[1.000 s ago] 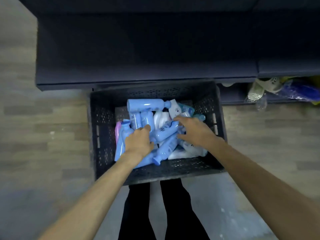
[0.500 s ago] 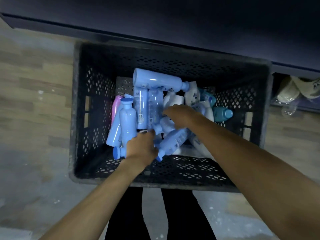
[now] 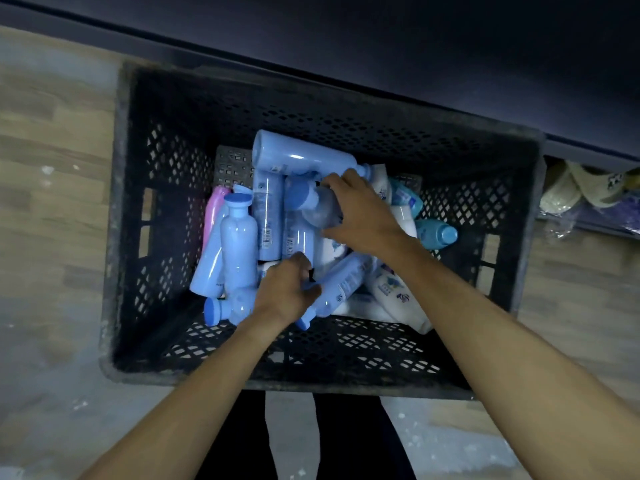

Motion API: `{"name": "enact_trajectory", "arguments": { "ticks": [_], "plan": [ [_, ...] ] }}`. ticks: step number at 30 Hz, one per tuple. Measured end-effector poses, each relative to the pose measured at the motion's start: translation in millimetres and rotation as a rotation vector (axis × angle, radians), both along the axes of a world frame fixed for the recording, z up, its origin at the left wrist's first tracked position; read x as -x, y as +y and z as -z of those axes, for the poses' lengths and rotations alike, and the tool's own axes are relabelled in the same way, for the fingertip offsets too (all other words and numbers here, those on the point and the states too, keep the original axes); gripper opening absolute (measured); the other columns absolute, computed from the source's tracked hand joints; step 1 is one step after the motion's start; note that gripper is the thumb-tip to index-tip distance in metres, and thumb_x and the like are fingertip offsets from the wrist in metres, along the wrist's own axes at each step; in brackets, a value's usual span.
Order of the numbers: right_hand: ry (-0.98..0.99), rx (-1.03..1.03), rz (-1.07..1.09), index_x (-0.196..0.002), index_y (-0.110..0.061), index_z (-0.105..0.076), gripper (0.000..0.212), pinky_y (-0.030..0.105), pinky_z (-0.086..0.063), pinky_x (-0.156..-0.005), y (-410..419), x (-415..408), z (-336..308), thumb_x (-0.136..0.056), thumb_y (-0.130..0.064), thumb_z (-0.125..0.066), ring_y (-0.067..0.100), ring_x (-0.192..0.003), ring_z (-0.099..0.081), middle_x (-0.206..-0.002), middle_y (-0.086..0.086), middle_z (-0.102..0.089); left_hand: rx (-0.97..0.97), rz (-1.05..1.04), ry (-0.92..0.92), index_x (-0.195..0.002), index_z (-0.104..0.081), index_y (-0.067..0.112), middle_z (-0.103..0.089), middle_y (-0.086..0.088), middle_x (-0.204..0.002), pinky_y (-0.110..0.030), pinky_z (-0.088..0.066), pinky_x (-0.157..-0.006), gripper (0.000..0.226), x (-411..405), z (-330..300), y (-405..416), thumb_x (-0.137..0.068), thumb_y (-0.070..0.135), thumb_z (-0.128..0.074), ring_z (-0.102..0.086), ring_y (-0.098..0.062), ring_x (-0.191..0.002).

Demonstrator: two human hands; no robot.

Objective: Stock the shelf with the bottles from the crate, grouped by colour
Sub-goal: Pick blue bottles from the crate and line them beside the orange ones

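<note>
Since half a second ago your right hand [image 3: 363,216] has slid toward the far side of the black crate [image 3: 121,202] and curled round a blue-capped bottle [image 3: 313,206], lifting its cap end clear of the pile; your left hand [image 3: 287,292] has barely shifted and now closes its fingers on the lower end of a long blue bottle [image 3: 341,284] lying on a slant near the crate's near wall. Both hands have a hold, though how firm the left one's grip is I cannot quite tell, since its fingers hide the contact. Judging by their look, these are smooth, glossy plastic bottles, stiff enough not to crush, probably moderately heavy if full, and slippery where the sheen shows; take each round the body just below the shoulder, not by the cap. The rest lie jumbled in the crate: a large blue bottle [image 3: 301,157] across the far end, an upright blue bottle [image 3: 239,237] at the left beside a pink bottle [image 3: 213,213], white bottles [image 3: 394,292] under your right forearm, and teal bottles [image 3: 434,233] at the right. Expect neighbours to roll as you lift. Beyond the crate's far wall sits the dark shelf [image 3: 415,46], with no bottles visible on it.
</note>
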State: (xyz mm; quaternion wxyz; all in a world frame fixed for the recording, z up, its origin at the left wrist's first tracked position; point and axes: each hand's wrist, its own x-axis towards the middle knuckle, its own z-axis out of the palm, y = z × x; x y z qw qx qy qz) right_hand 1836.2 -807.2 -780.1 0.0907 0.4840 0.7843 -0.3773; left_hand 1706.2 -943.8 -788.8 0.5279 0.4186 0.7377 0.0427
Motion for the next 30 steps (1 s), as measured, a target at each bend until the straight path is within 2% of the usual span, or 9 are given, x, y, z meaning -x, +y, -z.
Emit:
{"name": "enact_trajectory", "arguments": {
  "ticks": [4,6,11,15,18,21,23,27,30],
  "plan": [
    [0.269,0.025,0.270,-0.129,-0.014,-0.050,0.072,0.044,-0.048,-0.090,-17,8,-23,-0.068,-0.031,-0.086,0.026,-0.107,-0.050,-0.114,0.005,-0.044,-0.086,-0.280,-0.105,-0.110,-0.052,0.024,-0.063,0.007,-0.099,-0.032,-0.052,-0.084,0.048,-12,2,8,-0.072,0.031,-0.080,-0.062,-0.014,-0.092],
    [0.356,0.054,0.389,-0.128,-0.013,-0.051,0.073,0.040,-0.048,-0.093,-30,16,-36,-0.068,-0.030,-0.087,0.022,-0.107,-0.050,-0.114,0.004,-0.045,-0.193,-0.339,-0.094,-0.116,-0.052,0.019,-0.064,0.002,-0.104,-0.035,-0.052,-0.085,0.052,-12,-2,10,-0.072,0.025,-0.080,-0.063,-0.019,-0.095],
    [0.402,-0.017,0.582,-0.130,-0.012,-0.048,0.074,0.019,-0.040,-0.091,-61,40,-75,-0.070,-0.028,-0.088,0.014,-0.113,-0.046,-0.121,0.005,-0.046,-0.303,-0.280,0.082,-0.092,-0.054,0.011,-0.061,0.004,-0.077,-0.025,-0.042,-0.063,0.023,8,-29,13,-0.076,0.018,-0.069,-0.062,-0.021,-0.076],
    [0.336,0.004,0.556,-0.140,-0.019,-0.043,0.082,0.030,-0.042,-0.096,-70,40,-111,-0.072,-0.041,-0.085,0.017,-0.121,-0.043,-0.125,0.002,-0.046,-0.310,-0.194,-0.036,-0.087,-0.055,0.016,-0.063,0.010,-0.073,-0.022,-0.049,-0.064,0.032,26,-61,9,-0.069,0.037,-0.071,-0.064,-0.010,-0.073],
    [0.387,0.068,0.436,-0.135,-0.018,-0.047,0.069,0.031,-0.045,-0.092,-61,34,-153,-0.078,-0.032,-0.083,0.015,-0.111,-0.049,-0.121,0.002,-0.052,-0.305,-0.150,-0.146,-0.093,-0.059,0.021,-0.069,0.006,-0.085,-0.030,-0.055,-0.075,0.038,42,-92,10,-0.066,0.035,-0.081,-0.065,-0.010,-0.082],
    [0.387,0.129,0.334,-0.136,-0.023,-0.045,0.063,0.024,-0.048,-0.086,-48,33,-204,-0.083,-0.028,-0.079,0.003,-0.102,-0.055,-0.117,-0.009,-0.058,-0.344,-0.104,-0.219,-0.096,-0.063,0.025,-0.070,0.012,-0.085,-0.018,-0.052,-0.073,0.034,57,-134,18,-0.069,0.026,-0.084,-0.065,0.001,-0.082],
    [0.407,0.093,0.295,-0.128,-0.025,-0.047,0.055,0.026,-0.048,-0.087,-42,39,-239,-0.083,-0.030,-0.078,0.005,-0.101,-0.057,-0.114,-0.010,-0.060,-0.373,-0.071,-0.246,-0.094,-0.062,0.029,-0.070,0.015,-0.083,-0.010,-0.049,-0.072,0.035,66,-166,23,-0.069,0.023,-0.086,-0.065,0.006,-0.082],
    [0.495,-0.048,0.281,-0.126,-0.028,-0.050,0.054,0.028,-0.051,-0.084,-40,57,-310,-0.082,-0.033,-0.079,0.011,-0.101,-0.057,-0.111,-0.007,-0.060,-0.458,0.017,-0.254,-0.101,-0.064,0.028,-0.072,0.016,-0.087,-0.020,-0.053,-0.077,0.041,89,-236,39,-0.067,0.029,-0.088,-0.066,0.005,-0.086],
    [0.570,-0.167,0.326,-0.123,-0.030,-0.052,0.052,0.040,-0.053,-0.085,-39,67,-367,-0.080,-0.035,-0.081,0.016,-0.098,-0.059,-0.107,-0.005,-0.060,-0.585,0.042,-0.283,-0.105,-0.063,0.030,-0.072,0.018,-0.091,-0.023,-0.054,-0.081,0.046,102,-297,55,-0.066,0.021,-0.087,-0.067,0.003,-0.088]
  ]
}}
